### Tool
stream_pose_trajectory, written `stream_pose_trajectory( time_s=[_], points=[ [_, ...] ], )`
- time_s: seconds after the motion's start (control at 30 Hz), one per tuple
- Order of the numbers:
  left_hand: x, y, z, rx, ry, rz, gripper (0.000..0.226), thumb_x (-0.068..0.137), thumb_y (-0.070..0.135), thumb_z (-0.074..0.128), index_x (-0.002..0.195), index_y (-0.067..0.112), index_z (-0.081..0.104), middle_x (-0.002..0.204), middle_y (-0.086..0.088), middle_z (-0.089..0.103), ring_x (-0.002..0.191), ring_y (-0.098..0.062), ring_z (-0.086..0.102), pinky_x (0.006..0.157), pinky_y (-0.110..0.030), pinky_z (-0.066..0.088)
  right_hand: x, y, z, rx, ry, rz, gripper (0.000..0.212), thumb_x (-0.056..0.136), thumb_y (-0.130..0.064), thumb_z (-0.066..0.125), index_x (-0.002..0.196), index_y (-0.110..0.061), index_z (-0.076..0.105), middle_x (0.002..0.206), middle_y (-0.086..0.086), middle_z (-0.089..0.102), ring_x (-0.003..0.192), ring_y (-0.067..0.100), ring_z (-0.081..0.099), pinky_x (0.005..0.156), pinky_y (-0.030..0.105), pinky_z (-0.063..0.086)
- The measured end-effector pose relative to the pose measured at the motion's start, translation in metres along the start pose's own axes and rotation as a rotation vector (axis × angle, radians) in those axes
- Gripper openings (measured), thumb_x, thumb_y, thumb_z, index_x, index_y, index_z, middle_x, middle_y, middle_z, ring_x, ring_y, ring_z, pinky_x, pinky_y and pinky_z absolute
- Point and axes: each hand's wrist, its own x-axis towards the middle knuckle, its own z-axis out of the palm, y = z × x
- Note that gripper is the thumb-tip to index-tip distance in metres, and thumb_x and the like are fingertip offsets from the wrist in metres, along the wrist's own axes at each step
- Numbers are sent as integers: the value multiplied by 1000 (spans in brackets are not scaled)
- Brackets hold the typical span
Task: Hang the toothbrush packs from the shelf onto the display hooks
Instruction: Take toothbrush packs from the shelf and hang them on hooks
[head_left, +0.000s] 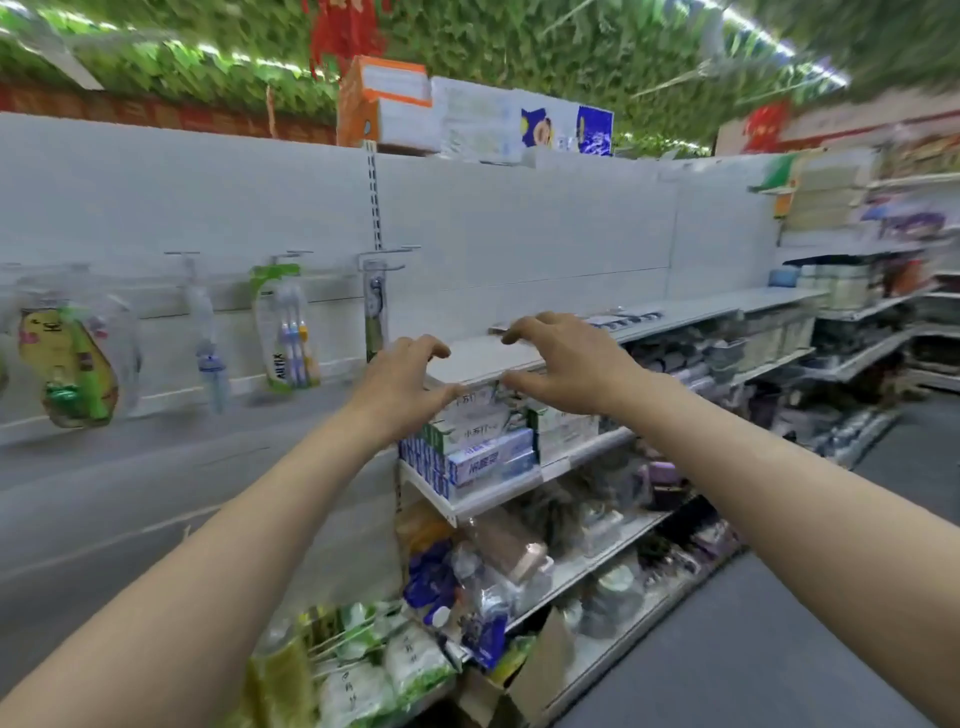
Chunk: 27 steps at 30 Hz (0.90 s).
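Hovering over grey shop shelf (475, 359): left hand (401, 382), right hand (569, 364).

**Shop Aisle Being Shown**

Left of the slotted upright (372, 197), toothbrush packs (284, 332) are being displayed on display hooks (292, 254). Right of it, boxed toothpaste (491, 460) is being kept in stacks on tiered metal shelves (483, 356) beside a grey aisle floor (779, 649). Above it, cartons (387, 104) are being stored on the unit's top.
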Motion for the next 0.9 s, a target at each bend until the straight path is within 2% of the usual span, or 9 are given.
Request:
stream_pose_trajectory(
  time_s=[0.23,0.5,0.63,0.77,0.9],
  points=[
    [86,64,78,-30,-52,36,52,91,43,65,134,19,52,131,-2,57,120,-20,53,99,-34,44,18,131,4,-6,-22,51,54,91,-53,61,137,-25,52,134,2,56,123,23,51,97,42,47],
    [205,94,169,-43,-45,75,47,90,43,65,130,21,54,128,-1,58,117,-18,54,98,-34,44,64,273,48,8,-6,104,55,91,-55,59,137,-26,50,135,1,56,121,21,53,93,38,49],
    [285,92,232,-54,-44,58,49,91,45,64,132,20,53,130,-1,58,118,-19,54,98,-35,45,108,355,80,-9,-26,121,55,92,-55,60,137,-25,51,141,0,53,125,21,51,98,39,47],
    [376,91,287,-66,-35,11,50,91,48,62,132,20,53,132,0,58,119,-20,54,95,-34,43,170,439,101,-23,-75,143,54,93,-53,58,137,-25,50,137,1,55,122,21,52,97,40,48],
    [450,93,333,-77,-52,-47,53,92,48,61,134,18,52,135,-3,57,123,-22,53,98,-37,44,225,512,117,-2,-76,145,53,93,-52,59,137,-23,51,134,2,55,117,22,54,93,37,48]
  ],
)
